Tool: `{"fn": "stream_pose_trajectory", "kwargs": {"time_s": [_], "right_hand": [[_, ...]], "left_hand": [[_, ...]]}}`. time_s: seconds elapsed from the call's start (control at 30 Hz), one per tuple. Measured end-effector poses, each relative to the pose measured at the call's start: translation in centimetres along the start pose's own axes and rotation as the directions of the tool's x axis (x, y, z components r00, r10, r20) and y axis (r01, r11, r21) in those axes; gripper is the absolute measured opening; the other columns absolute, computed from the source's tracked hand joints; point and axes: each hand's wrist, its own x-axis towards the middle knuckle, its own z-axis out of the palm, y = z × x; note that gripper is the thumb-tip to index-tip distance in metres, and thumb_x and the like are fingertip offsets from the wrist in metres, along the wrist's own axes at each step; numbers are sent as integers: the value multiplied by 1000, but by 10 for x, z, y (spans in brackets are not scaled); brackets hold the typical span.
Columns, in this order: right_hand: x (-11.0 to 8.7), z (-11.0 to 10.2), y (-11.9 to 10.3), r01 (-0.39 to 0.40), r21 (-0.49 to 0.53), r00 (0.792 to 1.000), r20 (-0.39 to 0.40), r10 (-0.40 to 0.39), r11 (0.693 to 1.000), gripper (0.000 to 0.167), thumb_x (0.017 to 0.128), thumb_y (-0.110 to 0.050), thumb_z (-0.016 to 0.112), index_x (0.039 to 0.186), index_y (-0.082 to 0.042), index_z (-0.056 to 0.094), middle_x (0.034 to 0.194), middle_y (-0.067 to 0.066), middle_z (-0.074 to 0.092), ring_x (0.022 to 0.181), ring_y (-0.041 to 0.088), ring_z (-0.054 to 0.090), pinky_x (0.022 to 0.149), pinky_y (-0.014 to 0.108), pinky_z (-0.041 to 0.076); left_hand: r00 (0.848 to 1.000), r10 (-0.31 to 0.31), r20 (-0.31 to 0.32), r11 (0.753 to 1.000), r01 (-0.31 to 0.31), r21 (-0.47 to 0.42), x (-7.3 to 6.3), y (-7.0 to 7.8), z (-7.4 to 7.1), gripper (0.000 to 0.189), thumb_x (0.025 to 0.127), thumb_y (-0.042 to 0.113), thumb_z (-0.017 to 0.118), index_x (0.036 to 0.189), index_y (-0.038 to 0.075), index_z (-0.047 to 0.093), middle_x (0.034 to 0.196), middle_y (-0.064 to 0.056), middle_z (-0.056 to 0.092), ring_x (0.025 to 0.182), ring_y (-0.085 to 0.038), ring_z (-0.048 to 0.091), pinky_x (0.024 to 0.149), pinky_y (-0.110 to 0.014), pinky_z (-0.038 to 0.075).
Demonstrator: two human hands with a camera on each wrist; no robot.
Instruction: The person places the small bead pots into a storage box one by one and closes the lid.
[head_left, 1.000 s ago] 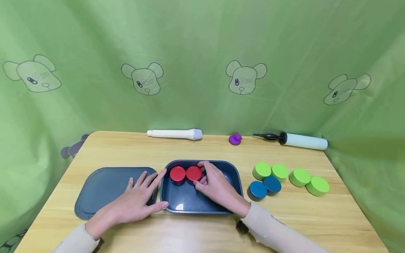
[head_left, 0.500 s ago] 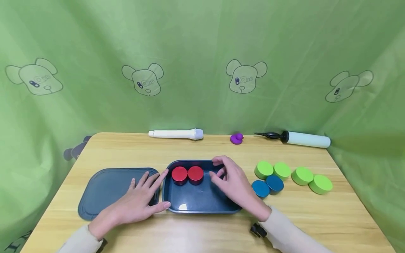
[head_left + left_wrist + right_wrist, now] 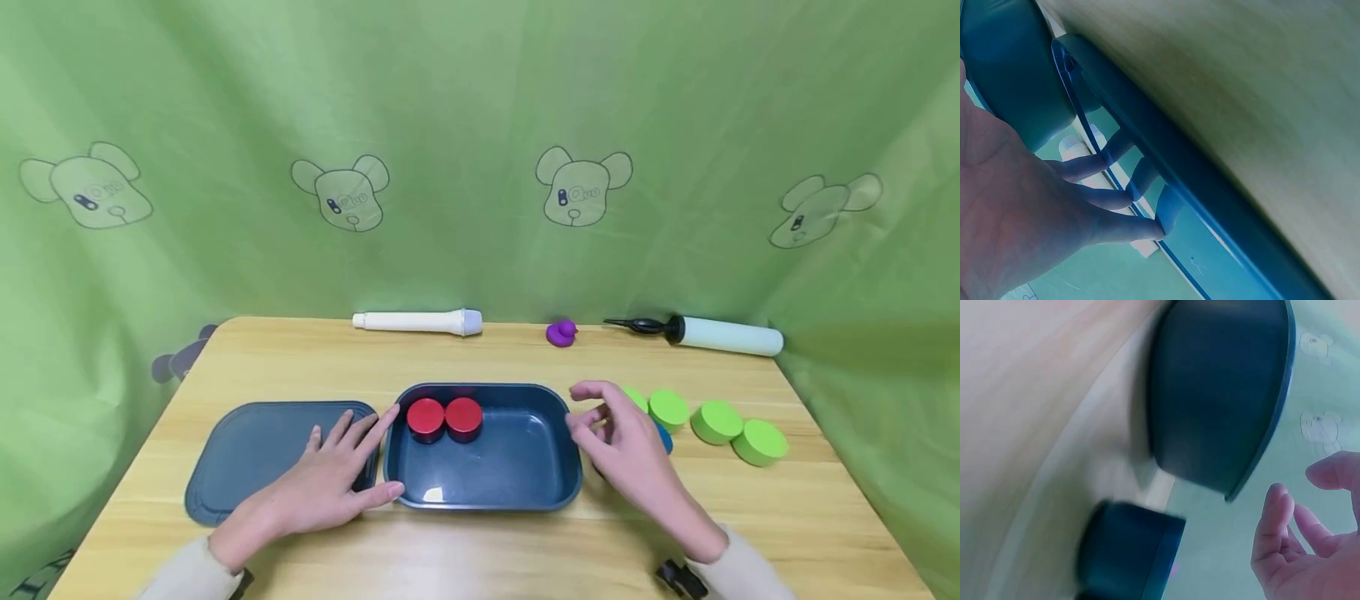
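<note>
Two round red tins (image 3: pixel 426 419) stand side by side in the back left of a dark blue rectangular box (image 3: pixel 495 467). My left hand (image 3: pixel 330 479) lies with fingers spread over a flat dark lid (image 3: pixel 240 458). Its index finger and thumb touch the box's left rim. In the left wrist view, fingertips meet the lid's surface (image 3: pixel 1210 219). My right hand (image 3: pixel 630 446) hovers just right of the box, fingers loosely bent and holding nothing. Beneath it, the blue round tins are mostly hidden in the head view; one blue tin (image 3: pixel 1132 550) shows in the right wrist view.
Several green round blocks (image 3: pixel 717 422) sit on the right of the wooden table (image 3: pixel 480 550). Along its back edge lie a white microphone (image 3: pixel 417 322), a purple duck (image 3: pixel 561 333) and a hand pump (image 3: pixel 727 335). Green curtain (image 3: pixel 465 100) hangs behind.
My right hand has let go of the right-hand red tin and moved right, out of the box. The left hand has stayed on the lid and box rim.
</note>
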Motion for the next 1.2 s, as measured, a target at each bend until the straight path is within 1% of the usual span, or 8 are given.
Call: {"fn": "stream_pose_trajectory", "kwargs": {"time_s": [0.17,0.27,0.53,0.63,0.83,0.93,1.07,1.2], "right_hand": [[-11,-13,7,-8,-39,999,-50,6,999,34,100,-9,79,132,-15,69,91,-1,68,73,14,62,65,24,52],[-17,-20,13,-24,-54,998,-66,20,998,33,101,-11,79,132,-14,69,93,-1,68,73,13,63,66,22,51],[-31,-38,33,-8,-140,994,-110,-7,990,37,99,-6,81,133,-6,69,97,2,61,81,11,59,69,15,49],[-36,-45,41,-30,-185,993,-119,8,982,40,98,-7,82,135,-3,68,101,5,62,83,10,57,69,14,49],[-42,-56,57,-136,-291,989,-92,114,947,48,99,-18,83,140,-2,66,107,9,63,80,10,55,65,24,47],[-42,-59,66,-144,-321,989,-68,129,936,50,98,-20,84,141,-1,65,103,8,61,78,14,53,62,27,43],[-39,-59,76,-123,-337,991,8,133,934,57,96,-19,86,143,3,63,95,5,57,76,16,50,61,28,41],[-37,-58,82,-153,-348,977,88,195,925,65,98,-24,85,150,3,56,87,2,55,73,15,48,59,29,40]], "left_hand": [[1000,-8,19,1000,8,-16,-1,-1,0,95,103,75,54,177,38,8,176,-12,33,161,-54,16,114,-89,9],[1000,-17,23,1000,17,-14,-3,-1,0,95,104,75,54,177,38,7,176,-12,32,161,-54,16,114,-88,9],[1000,-14,15,1000,15,-18,-4,0,-1,95,103,75,55,177,38,9,174,-14,35,160,-55,18,113,-89,10],[1000,-8,10,1000,8,-20,-3,1,-2,94,103,75,55,177,38,10,174,-14,35,160,-55,19,112,-90,11],[1000,-13,17,999,14,-29,-3,3,-2,93,103,75,55,177,39,10,175,-12,34,160,-55,18,113,-90,10],[1000,-15,11,1000,15,-25,-3,3,0,94,103,75,56,177,39,9,174,-13,35,160,-55,18,113,-90,10],[1000,-10,1,1000,10,-18,-2,0,1,96,103,75,56,177,38,9,173,-15,36,160,-56,19,112,-90,11],[1000,-11,-1,1000,11,-18,-1,-2,1,95,103,73,58,177,39,9,175,-12,34,160,-55,18,113,-89,10]]}}
